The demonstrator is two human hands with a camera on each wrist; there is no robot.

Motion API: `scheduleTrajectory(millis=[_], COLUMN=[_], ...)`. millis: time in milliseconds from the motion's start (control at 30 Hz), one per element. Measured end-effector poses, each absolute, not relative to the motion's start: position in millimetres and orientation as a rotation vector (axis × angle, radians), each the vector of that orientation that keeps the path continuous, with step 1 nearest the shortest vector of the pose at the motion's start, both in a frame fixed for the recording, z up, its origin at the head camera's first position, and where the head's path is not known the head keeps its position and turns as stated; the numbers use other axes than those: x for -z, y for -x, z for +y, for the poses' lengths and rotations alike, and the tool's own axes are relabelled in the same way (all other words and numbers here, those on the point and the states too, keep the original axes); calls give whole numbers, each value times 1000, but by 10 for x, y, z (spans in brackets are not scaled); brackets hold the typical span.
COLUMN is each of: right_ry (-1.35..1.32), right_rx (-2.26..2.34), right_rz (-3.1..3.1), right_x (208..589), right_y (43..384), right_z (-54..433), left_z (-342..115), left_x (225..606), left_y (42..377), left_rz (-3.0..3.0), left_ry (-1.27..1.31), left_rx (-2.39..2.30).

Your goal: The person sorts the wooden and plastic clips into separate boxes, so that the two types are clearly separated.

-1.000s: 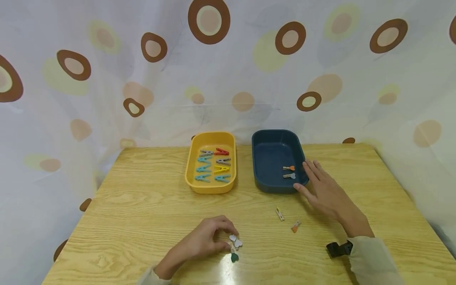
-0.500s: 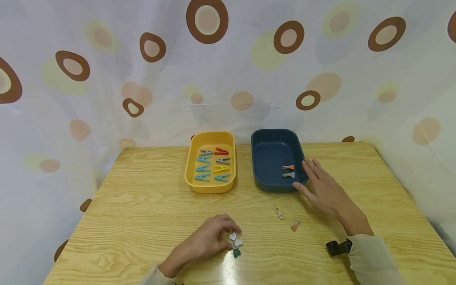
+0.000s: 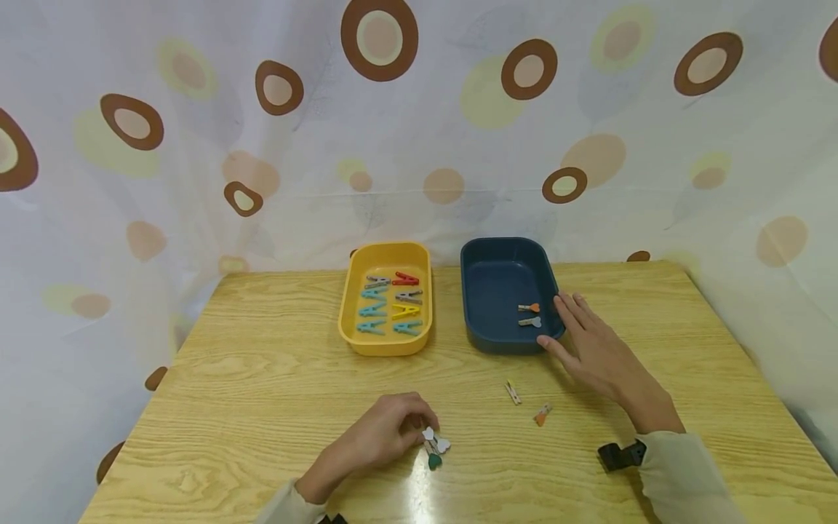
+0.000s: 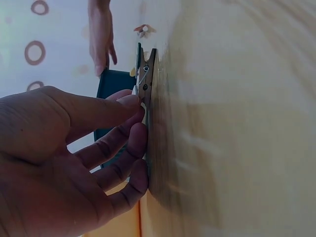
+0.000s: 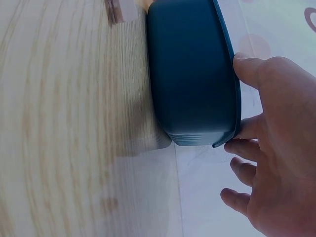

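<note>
My left hand (image 3: pixel 382 431) is low over the table, thumb and index finger pinching a small wooden clothespin with a white heart (image 3: pixel 428 434). Right against it lie another white-heart clothespin (image 3: pixel 443 445) and a green-heart clothespin (image 3: pixel 434 461); the left wrist view shows a wooden clothespin (image 4: pixel 144 79) from the side, just beyond the thumb tip. My right hand (image 3: pixel 599 360) rests on the near right corner of the dark blue tray (image 3: pixel 500 287), its fingers extended along the rim. Inside that tray are an orange-heart clothespin (image 3: pixel 529 308) and a grey-blue-heart clothespin (image 3: pixel 529 322).
A yellow tray (image 3: pixel 386 348) left of the blue one holds several plastic clothespins in light blue, grey, red and yellow. Two small clothespins, one yellow-tipped (image 3: pixel 513 392) and one orange-hearted (image 3: pixel 543 415), lie on the wooden table (image 3: pixel 262 378). A patterned cloth (image 3: pixel 393 145) hangs behind.
My left fingers have drawn in on the white-heart clothespin, and the little cluster has shifted slightly. The right hand stays on the blue tray's rim.
</note>
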State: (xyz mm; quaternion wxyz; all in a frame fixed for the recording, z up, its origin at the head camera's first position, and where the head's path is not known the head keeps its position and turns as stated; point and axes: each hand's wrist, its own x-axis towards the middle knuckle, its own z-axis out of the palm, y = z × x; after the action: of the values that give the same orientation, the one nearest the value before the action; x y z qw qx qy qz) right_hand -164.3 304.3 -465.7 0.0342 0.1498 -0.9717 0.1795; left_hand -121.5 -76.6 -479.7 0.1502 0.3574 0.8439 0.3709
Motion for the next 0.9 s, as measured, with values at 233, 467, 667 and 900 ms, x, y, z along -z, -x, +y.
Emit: scheduleTrajectory(millis=[233, 467, 667, 900], right_ry=[-475, -475, -464, -460], right_rx=[-573, -576, -574, -567], right_rz=[-2991, -2997, -2999, -2995], right_x=[4661, 4683, 4672, 4678], right_y=[1655, 1665, 1660, 1657], right_z=[3047, 3054, 3054, 3051], left_z=[-764, -793, -822, -831], left_x=[4797, 4818, 4781, 4702], left_y=[1222, 1270, 1308, 1380], left_rz=[2444, 2420, 2426, 2472], left_ry=[-975, -906, -903, -943], left_rx=[-1084, -1123, -1168, -1201])
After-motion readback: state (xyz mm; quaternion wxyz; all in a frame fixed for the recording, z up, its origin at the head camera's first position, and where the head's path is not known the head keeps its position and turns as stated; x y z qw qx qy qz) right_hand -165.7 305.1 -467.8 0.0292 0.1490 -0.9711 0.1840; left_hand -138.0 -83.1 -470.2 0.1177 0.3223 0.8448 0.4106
